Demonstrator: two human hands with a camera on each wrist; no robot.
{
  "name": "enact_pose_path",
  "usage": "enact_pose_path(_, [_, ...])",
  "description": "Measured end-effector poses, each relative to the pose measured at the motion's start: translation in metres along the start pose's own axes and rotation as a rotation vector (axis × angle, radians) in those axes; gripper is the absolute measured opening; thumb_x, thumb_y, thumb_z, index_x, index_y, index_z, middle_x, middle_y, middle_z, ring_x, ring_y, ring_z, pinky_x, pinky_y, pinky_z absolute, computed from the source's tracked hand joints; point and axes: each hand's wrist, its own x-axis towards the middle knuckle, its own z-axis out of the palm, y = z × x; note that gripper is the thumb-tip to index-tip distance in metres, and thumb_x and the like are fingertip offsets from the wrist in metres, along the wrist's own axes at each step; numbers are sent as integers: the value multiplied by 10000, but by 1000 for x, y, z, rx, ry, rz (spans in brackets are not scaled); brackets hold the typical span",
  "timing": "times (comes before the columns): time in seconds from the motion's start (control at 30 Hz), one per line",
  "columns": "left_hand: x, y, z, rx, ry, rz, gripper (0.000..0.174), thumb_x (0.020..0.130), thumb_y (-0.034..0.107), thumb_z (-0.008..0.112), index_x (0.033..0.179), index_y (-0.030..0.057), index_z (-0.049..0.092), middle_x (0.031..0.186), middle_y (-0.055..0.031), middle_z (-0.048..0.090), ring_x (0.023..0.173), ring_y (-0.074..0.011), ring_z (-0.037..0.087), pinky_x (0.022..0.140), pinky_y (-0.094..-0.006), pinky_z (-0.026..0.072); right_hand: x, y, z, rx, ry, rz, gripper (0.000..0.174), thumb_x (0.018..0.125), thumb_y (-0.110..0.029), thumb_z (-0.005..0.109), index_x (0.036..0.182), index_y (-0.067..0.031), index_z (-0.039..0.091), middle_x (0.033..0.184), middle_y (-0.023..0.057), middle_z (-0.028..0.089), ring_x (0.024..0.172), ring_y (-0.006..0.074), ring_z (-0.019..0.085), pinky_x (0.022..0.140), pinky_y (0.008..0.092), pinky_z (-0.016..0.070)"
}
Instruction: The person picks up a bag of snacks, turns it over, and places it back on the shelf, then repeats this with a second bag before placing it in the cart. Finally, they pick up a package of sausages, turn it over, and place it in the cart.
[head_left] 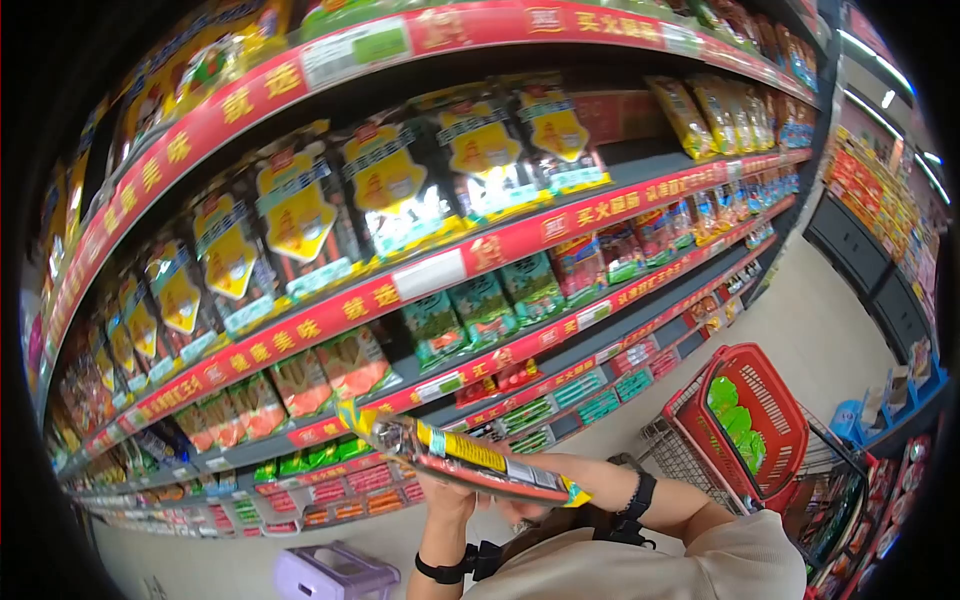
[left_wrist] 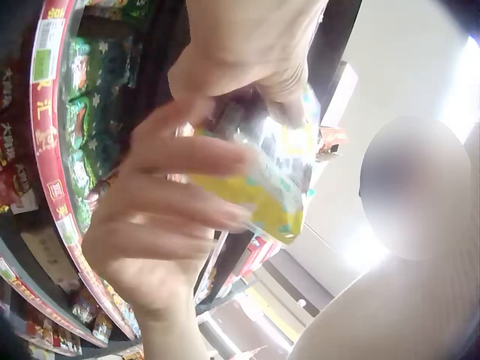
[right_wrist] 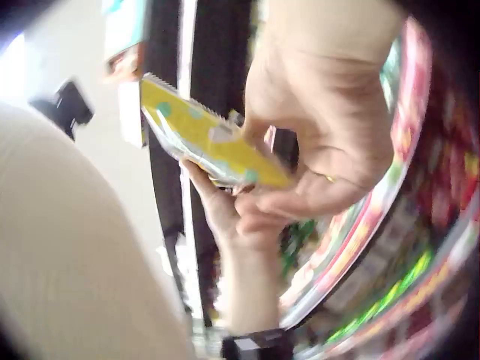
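A flat sausage packet [head_left: 470,457], dark with yellow printing and yellow ends, lies nearly edge-on in front of the person's chest in the head view. Beneath it, both hands are mostly hidden. The left hand [left_wrist: 247,56] grips the packet with its thumb along one face. From the other side the right hand [right_wrist: 330,127] holds a yellow end between thumb and bent fingers. Motion blurs the right fingers in the left wrist view, where they lie across the yellow part. Similar black-and-yellow packets [head_left: 385,185] stand in a row on the shelf ahead.
Long shelves with red label strips [head_left: 345,310] curve across the front, carrying green packets [head_left: 435,325] and other bagged goods. A shopping trolley with a red basket [head_left: 790,385] stands at the right, green packs inside. On the floor at lower left is a purple stool [head_left: 330,572].
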Motion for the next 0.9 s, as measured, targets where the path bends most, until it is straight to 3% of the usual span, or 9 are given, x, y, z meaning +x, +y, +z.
enact_pose_path(0.03, [3, -11, 5, -89, 117, 80, 582, 721, 335, 781, 1089, -6, 485, 925, -183, 630, 783, -297, 660, 764, -448, 559, -10, -2, 3, -11, 10, -14, 419, 914, -334, 557, 1163, 2, 537, 1020, 88, 627, 866, 158, 613, 752, 293, 504])
enact_pose_path(0.1, [14, -18, 12, 5, 296, 103, 629, 676, 353, 815, 1052, -39, 498, 882, -153, 637, 755, -266, 665, 670, -429, 582, -36, -9, 19, -920, 903, -372, 379, 939, -333, 523, 1146, -16, 559, 1055, 68, 619, 851, 120, 589, 733, 260, 483])
enact_pose_path(0.3, [76, -9, 87, 372, 184, -169, 290, 710, -32, 731, 968, -49, 599, 929, -123, 672, 804, -163, 655, 729, -298, 534, -107, -46, 86, -1359, 903, -692, 589, 840, -201, 667, 1315, -6, 379, 1181, 96, 538, 948, 148, 550, 793, 289, 457])
enact_pose_path(0.4, [120, -15, 135, 527, 53, -110, 313, 766, 13, 711, 1040, -50, 576, 968, -103, 664, 856, -150, 637, 775, -281, 515, -120, -72, 107, -1436, 1194, -687, 570, 818, -144, 687, 1269, 14, 376, 1032, 91, 598, 920, 125, 574, 715, 289, 497])
enact_pose_path(0.5, [168, -26, 166, 320, -264, -88, 549, 863, 112, 643, 1308, -34, 356, 1194, -123, 542, 1070, -156, 546, 837, -294, 495, -153, -109, 116, -1113, 1037, -1143, 551, 860, -47, 607, 1335, 15, 335, 1153, 93, 543, 924, 104, 559, 664, 261, 494])
enact_pose_path(0.63, [222, -24, 222, 422, -377, -66, 723, 871, 12, 585, 1426, -7, 121, 1353, -177, 376, 1227, -209, 423, 982, -328, 406, -209, -179, 124, -1007, 999, -1202, 519, 891, -86, 581, 1341, 16, 342, 1161, 58, 539, 918, 91, 552, 725, 202, 463])
enact_pose_path(0.7, [251, -30, 239, 479, -325, 32, 817, 873, 44, 597, 1446, 36, 15, 1331, -217, 384, 1234, -221, 417, 962, -329, 423, -231, -218, 121, -1012, 973, -1144, 480, 900, -124, 585, 1311, 13, 377, 1138, 60, 563, 936, 92, 564, 762, 228, 471])
enact_pose_path(0.8, [286, -28, 255, 734, -249, 175, 734, 872, 119, 614, 1434, 36, 149, 1322, -211, 400, 1181, -238, 472, 899, -332, 448, -244, -266, 129, -1073, 986, -1122, 440, 916, -170, 573, 1280, 10, 403, 1124, 87, 582, 980, 103, 571, 831, 260, 470])
enact_pose_path(0.9, [317, -37, 241, 1358, -146, 630, 615, 857, 201, 626, 1370, 43, 327, 1328, -180, 413, 1149, -276, 481, 892, -375, 416, -252, -313, 111, -1231, 925, -1181, 429, 922, -171, 564, 1272, 0, 383, 1132, 81, 560, 953, 112, 569, 822, 253, 464])
